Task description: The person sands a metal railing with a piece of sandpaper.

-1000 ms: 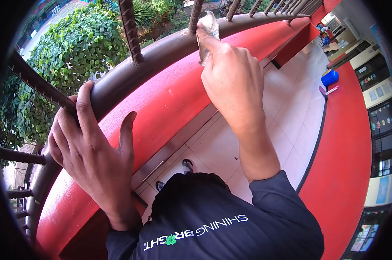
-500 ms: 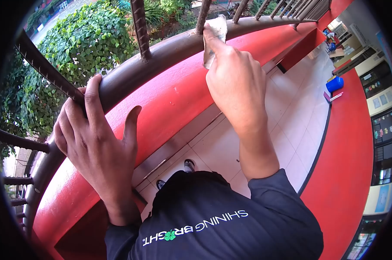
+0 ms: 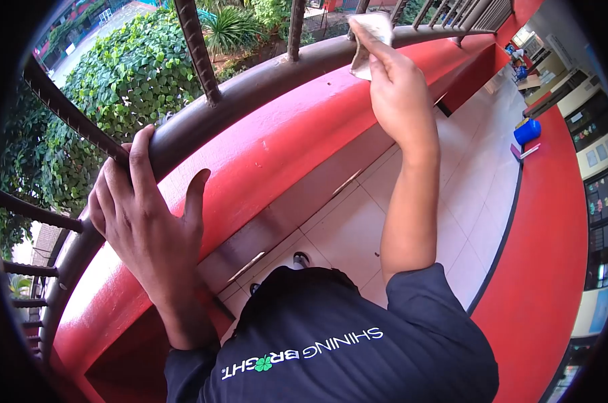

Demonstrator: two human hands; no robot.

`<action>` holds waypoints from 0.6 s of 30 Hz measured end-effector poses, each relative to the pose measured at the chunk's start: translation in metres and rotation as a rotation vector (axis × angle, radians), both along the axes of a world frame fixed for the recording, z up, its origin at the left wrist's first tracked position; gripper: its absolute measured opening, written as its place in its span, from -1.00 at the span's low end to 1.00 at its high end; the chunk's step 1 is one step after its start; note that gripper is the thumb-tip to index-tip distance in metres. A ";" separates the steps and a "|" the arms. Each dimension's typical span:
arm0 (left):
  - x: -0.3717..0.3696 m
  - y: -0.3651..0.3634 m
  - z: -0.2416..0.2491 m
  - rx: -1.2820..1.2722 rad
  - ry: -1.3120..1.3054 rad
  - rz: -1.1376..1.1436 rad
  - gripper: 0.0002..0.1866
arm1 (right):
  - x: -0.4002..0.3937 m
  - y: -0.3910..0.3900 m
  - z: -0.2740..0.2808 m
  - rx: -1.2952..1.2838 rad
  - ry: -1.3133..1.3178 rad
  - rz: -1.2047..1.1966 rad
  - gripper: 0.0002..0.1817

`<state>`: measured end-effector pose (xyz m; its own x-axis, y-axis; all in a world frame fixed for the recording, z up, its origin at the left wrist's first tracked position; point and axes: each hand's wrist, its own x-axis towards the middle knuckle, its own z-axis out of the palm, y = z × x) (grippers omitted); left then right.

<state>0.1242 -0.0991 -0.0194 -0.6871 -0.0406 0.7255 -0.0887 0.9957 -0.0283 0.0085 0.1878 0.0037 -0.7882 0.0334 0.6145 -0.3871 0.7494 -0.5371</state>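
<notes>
A crumpled pale cloth (image 3: 362,66) is pinched in my right hand (image 3: 403,101), with the index finger stretched along it. This hand is over the dark metal rail (image 3: 250,88), close to an upright bar farther along. On the near part of the same rail rests my left hand (image 3: 146,228), fingers spread over it beside a ribbed bar (image 3: 75,111) and the thumb held apart. Nothing is held in the left hand. Its fingertips are partly hidden beyond the rail. A red ledge (image 3: 264,151) runs just beneath the rail.
Leafy bushes (image 3: 129,74) grow beyond the railing. Pale floor tiles (image 3: 351,215) lie below, with my shoe (image 3: 301,258) on them. Across the walkway are a red surface (image 3: 532,248) and a blue bucket (image 3: 527,130).
My right hand has slid farther along the rail, up and to the right, taking the cloth past one upright bar. The left hand stays on the rail. The view has shifted slightly.
</notes>
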 end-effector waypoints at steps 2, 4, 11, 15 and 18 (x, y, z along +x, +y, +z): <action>-0.001 0.000 0.000 0.002 0.016 -0.002 -0.19 | 0.013 0.008 -0.015 -0.148 0.028 0.099 -0.50; -0.001 0.003 0.001 0.010 0.008 0.012 -0.19 | 0.023 0.009 -0.030 -0.475 -0.051 0.197 -0.52; -0.007 0.007 0.002 0.025 0.024 0.039 -0.29 | 0.014 -0.006 -0.043 -0.606 0.018 0.359 -0.37; -0.010 0.010 0.002 0.021 0.025 0.049 -0.34 | 0.006 -0.008 -0.051 -0.663 0.023 0.397 -0.29; -0.013 0.012 0.003 0.025 0.016 0.070 -0.35 | 0.003 -0.004 -0.058 -0.738 -0.064 0.438 -0.36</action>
<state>0.1116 -0.0872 -0.0163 -0.6705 -0.1065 0.7342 -0.1583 0.9874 -0.0013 0.0115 0.1838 -0.0538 -0.8557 0.0922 0.5093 -0.5122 -0.0103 -0.8588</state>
